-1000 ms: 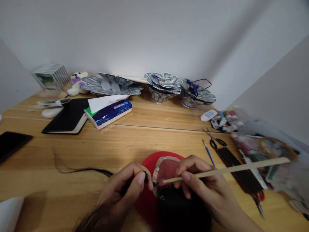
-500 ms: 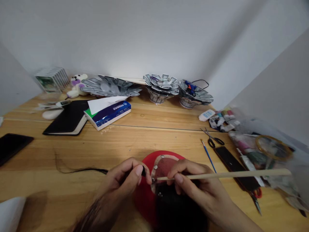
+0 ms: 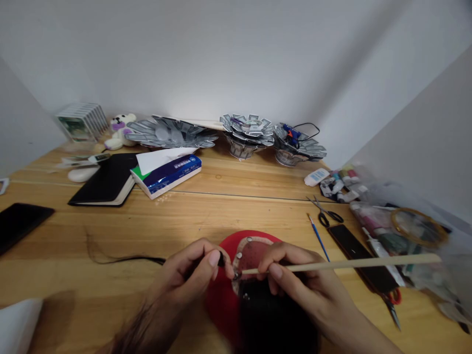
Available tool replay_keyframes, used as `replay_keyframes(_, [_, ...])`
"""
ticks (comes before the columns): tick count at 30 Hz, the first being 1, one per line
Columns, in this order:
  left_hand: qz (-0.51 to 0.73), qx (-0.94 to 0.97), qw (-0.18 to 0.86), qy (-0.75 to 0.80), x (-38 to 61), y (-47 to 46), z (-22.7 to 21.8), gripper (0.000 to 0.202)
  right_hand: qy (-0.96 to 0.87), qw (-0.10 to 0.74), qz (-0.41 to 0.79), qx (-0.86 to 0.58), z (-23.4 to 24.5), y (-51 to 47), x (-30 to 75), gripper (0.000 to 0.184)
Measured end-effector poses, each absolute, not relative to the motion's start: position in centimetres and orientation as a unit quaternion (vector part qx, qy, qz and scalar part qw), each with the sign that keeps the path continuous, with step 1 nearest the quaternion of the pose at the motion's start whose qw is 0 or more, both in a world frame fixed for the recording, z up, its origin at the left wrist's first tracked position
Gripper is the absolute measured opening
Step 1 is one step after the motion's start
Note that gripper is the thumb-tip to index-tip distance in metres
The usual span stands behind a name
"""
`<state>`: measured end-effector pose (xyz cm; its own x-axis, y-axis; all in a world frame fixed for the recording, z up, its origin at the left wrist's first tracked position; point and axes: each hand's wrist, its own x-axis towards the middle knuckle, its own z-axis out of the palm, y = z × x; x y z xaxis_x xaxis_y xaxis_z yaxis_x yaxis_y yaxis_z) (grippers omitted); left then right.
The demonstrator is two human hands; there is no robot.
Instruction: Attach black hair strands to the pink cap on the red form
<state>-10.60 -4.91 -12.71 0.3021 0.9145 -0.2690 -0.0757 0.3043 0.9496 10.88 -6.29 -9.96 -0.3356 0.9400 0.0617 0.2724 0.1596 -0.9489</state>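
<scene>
My left hand [image 3: 191,275] pinches a dark hair strand [image 3: 121,258] and my right hand [image 3: 295,278] grips the wooden stick [image 3: 342,265], its tip at the red wig form [image 3: 224,295]; the dark hair covers only its lower part, the pinned netting above remaining bare.

Even soft light, warped blurry edges

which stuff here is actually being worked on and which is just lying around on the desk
In use:
left hand pinching a dark strand of hair
right hand holding a wooden stick
red round piece under both hands

Lying about:
tissue pack
black notebook
scissors
blue paintbrush
plush bear
</scene>
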Motion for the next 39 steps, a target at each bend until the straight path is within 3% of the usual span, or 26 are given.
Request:
replay_keyframes(21, [0.343, 0.499, 0.647, 0.464, -10.5, -4.6, -13.9, 0.036, -0.562, 0.376, 0.573, -0.462, -10.0, -5.6, 10.8, 0.031])
replay_keyframes(32, [0.345, 0.59, 0.607, 0.406, -10.5, -4.5, -14.7, 0.034, -0.592, 0.376, 0.512, -0.497, -9.8, -5.9, 10.4, 0.048])
replay_keyframes(39, [0.268, 0.642, 0.601, 0.393, -12.6, -2.9, -11.7, 0.032, -0.603, 0.412, 0.459, -0.506, -10.7, -6.3, 10.4, 0.043])
